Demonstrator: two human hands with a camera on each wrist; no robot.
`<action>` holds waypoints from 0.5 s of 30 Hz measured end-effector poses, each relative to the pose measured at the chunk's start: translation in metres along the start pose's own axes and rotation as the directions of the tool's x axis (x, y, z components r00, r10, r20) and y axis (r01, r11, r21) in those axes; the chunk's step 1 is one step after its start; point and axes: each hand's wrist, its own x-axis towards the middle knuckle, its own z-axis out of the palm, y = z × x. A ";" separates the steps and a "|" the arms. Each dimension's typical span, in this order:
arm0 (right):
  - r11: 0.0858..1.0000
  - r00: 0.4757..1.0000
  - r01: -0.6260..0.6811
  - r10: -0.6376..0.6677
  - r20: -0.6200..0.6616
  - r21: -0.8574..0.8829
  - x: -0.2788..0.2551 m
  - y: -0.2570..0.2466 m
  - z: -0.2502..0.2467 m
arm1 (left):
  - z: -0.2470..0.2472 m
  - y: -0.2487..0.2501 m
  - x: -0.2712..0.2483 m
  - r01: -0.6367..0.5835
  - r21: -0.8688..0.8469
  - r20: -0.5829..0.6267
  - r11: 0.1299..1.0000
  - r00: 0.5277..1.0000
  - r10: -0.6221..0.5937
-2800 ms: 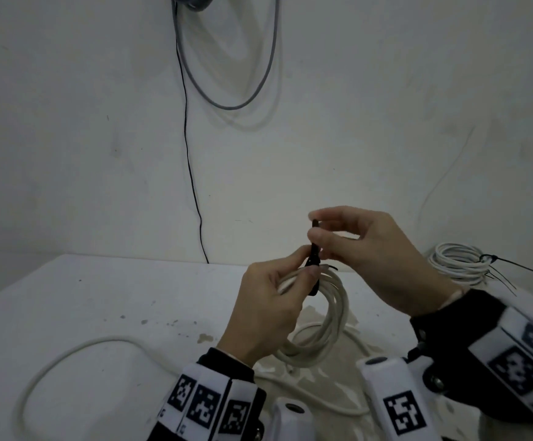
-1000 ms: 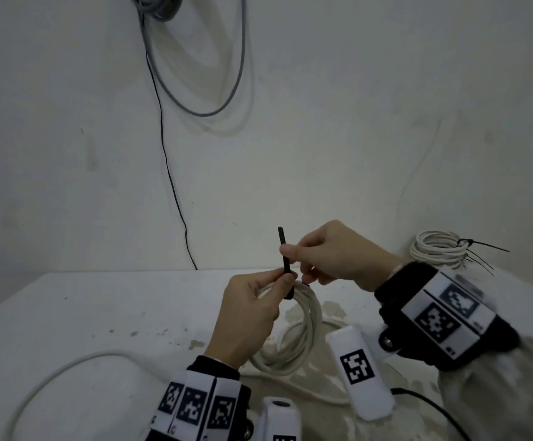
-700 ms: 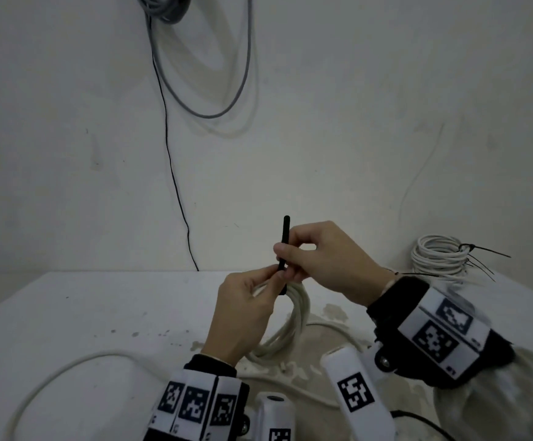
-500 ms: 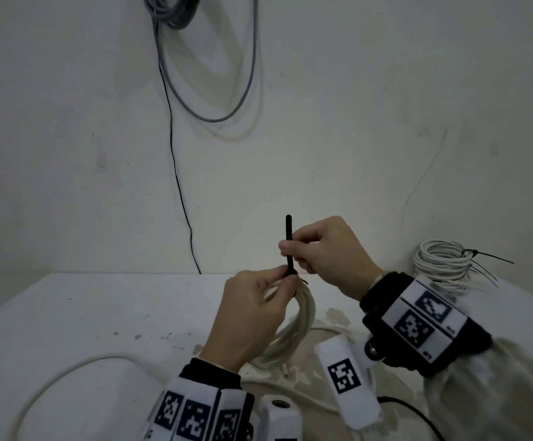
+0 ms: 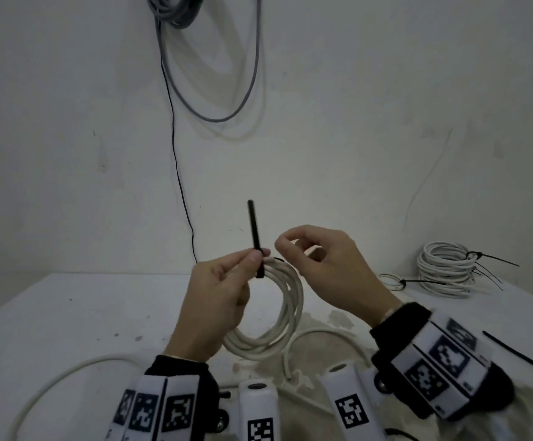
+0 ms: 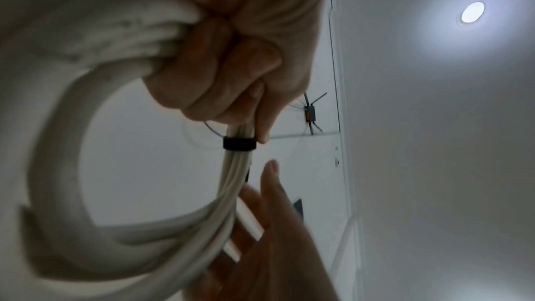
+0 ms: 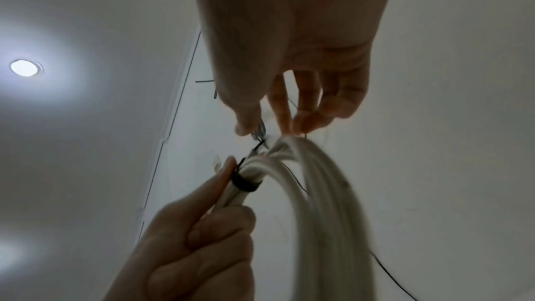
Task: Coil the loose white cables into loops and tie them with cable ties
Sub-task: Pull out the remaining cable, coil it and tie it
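A coil of white cable [image 5: 286, 313] hangs above the table [image 5: 68, 313], gripped at its top by my left hand [image 5: 260, 255]. A black cable tie [image 5: 254, 227] circles the bundle beside my left thumb, and its tail stands straight up. The left wrist view shows the tie's band [image 6: 239, 143] snug around the strands [image 6: 58, 145]. My right hand [image 5: 293, 249] hovers just right of the tie, with thumb and loosely curled fingers apart and nothing held. In the right wrist view the right hand [image 7: 266, 127] is above the band [image 7: 246, 184].
Several tied white coils [image 5: 443, 268] are stacked at the back right, black tie tails sticking out. A loose white cable [image 5: 68, 374] curves over the near left of the table. A spare black tie [image 5: 519, 354] lies at the right. Grey cables [image 5: 214, 90] hang on the wall.
My right hand drew the tie's tail upward through the head, then let go and moved slightly right. The tail now stands taller above my left hand, which kept hold of the coil.
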 end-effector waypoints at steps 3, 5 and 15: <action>0.987 0.966 -0.142 0.153 0.206 -0.070 -0.012 0.006 -0.005 | -0.009 0.009 0.001 0.010 -0.129 -0.048 0.992 0.999 -0.016; 0.965 0.879 -0.262 0.225 0.421 0.031 -0.022 0.006 -0.001 | -0.008 0.013 0.001 0.018 -0.176 -0.059 0.984 0.998 -0.029; 0.865 0.884 -0.421 0.325 0.335 0.274 -0.042 0.018 0.002 | 0.006 -0.006 0.006 0.179 0.021 0.008 0.984 0.984 -0.179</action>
